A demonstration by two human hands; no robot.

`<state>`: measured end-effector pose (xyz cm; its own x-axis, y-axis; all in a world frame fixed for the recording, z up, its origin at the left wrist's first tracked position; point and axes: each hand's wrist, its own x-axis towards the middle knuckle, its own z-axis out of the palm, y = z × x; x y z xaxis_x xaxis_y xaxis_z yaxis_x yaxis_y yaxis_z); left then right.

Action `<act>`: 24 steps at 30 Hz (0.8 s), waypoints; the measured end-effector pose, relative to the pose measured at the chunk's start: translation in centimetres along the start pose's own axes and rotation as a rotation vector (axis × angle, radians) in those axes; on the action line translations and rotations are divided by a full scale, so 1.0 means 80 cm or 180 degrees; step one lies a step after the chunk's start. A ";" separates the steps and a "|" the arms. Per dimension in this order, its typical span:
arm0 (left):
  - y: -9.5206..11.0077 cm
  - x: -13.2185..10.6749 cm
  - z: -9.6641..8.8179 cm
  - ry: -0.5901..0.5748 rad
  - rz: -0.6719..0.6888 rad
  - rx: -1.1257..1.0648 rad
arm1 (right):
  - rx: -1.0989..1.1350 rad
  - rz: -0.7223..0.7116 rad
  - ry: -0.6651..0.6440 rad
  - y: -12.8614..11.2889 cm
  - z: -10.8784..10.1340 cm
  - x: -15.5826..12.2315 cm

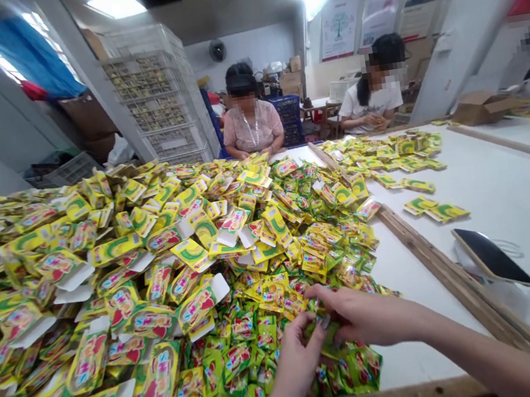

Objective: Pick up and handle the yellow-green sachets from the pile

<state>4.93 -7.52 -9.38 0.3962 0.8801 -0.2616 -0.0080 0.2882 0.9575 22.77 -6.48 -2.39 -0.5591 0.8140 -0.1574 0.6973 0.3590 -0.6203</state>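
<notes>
My left hand, with a dark band on its wrist, reaches up from the front edge with thumb and fingers closed. My right hand comes in from the right and meets it, its fingers bent inward. Between them is a small green packet, partly covered by the fingers. Under and around both hands lie loose green packets, with yellow packets just beyond. To the left, yellow fruit-printed cartons form a large heap, several with white end flaps standing out.
A wooden strip runs along the white table on my right. Beyond it lie a phone and flat yellow cartons. Two people sit across the table. Stacked crates and an open cardboard box stand farther back.
</notes>
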 end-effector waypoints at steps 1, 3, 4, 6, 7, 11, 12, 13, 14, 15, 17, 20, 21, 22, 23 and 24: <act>-0.005 0.004 0.001 0.0086 -0.0004 0.0017 | 0.0057 0.0010 -0.0009 0.002 0.003 0.002; -0.015 0.014 -0.002 0.0383 0.0101 0.0106 | 0.0234 0.0005 0.0151 0.007 0.008 0.006; -0.020 0.021 -0.005 0.0612 0.0194 0.0177 | 0.0341 -0.0015 0.0343 0.009 0.010 0.010; -0.031 0.036 -0.016 0.1145 0.0370 0.0286 | 0.0553 -0.0065 0.0832 0.014 0.019 0.020; -0.037 0.044 -0.023 0.1363 0.0407 0.0316 | 0.0657 -0.0067 0.1101 0.018 0.027 0.027; -0.067 0.078 -0.050 0.1737 0.0427 0.0374 | 0.1099 0.0072 0.1820 0.044 0.082 0.062; -0.075 0.084 -0.055 0.1763 0.0432 0.0388 | 0.1159 0.0126 0.1849 0.052 0.099 0.071; -0.081 0.088 -0.057 0.1772 0.0441 0.0402 | 0.1124 0.0177 0.1866 0.059 0.115 0.080; -0.086 0.091 -0.058 0.1756 0.0437 0.0417 | 0.1011 0.0225 0.1890 0.065 0.130 0.086; -0.088 0.091 -0.058 0.1708 0.0437 0.0440 | 0.0904 0.0266 0.1947 0.070 0.141 0.091; -0.085 0.087 -0.052 0.1523 0.0501 0.0497 | 0.0840 0.0265 0.2020 0.074 0.152 0.094; -0.066 0.077 -0.041 0.1283 0.0760 0.0544 | 0.1242 -0.0017 0.1937 0.070 0.146 0.090; -0.059 0.074 -0.038 0.1230 0.0884 0.0569 | 0.1374 -0.0116 0.1903 0.068 0.141 0.087; -0.052 0.071 -0.036 0.1178 0.1000 0.0615 | 0.1470 -0.0162 0.1929 0.065 0.136 0.085; -0.046 0.067 -0.034 0.1124 0.1102 0.0686 | 0.1540 -0.0152 0.2014 0.061 0.132 0.082; -0.040 0.063 -0.034 0.1075 0.1188 0.0777 | 0.1600 -0.0115 0.2127 0.056 0.129 0.081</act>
<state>4.48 -2.98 -14.12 0.0909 0.9892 0.1147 0.1374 -0.1266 0.9824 17.68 -4.32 -14.15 -0.0832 0.9621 0.2596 0.3125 0.2726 -0.9100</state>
